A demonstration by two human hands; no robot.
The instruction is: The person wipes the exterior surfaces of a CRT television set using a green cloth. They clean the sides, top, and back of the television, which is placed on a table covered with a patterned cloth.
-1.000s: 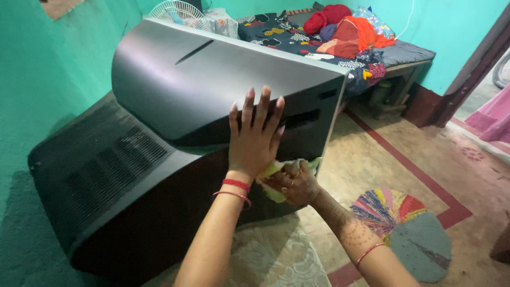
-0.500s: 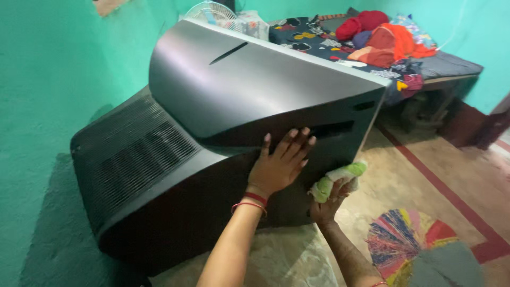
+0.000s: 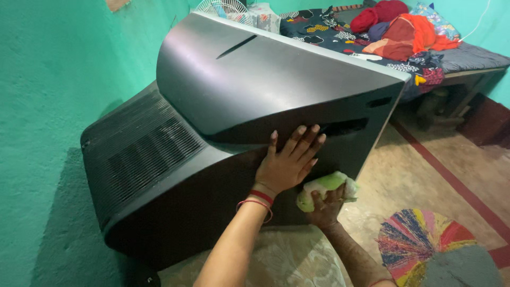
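At centre frame, the left hand (image 3: pixel 287 165) is pressing flat, fingers spread, against the dark television (image 3: pixel 234 95) while the right hand (image 3: pixel 325 204) is clutching a green cloth (image 3: pixel 324 186) just below.

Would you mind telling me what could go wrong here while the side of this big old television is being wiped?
The left hand leans flat on the television; pushing hard might shift it toward the green wall. The cloth in the right hand could snag in the side slot.
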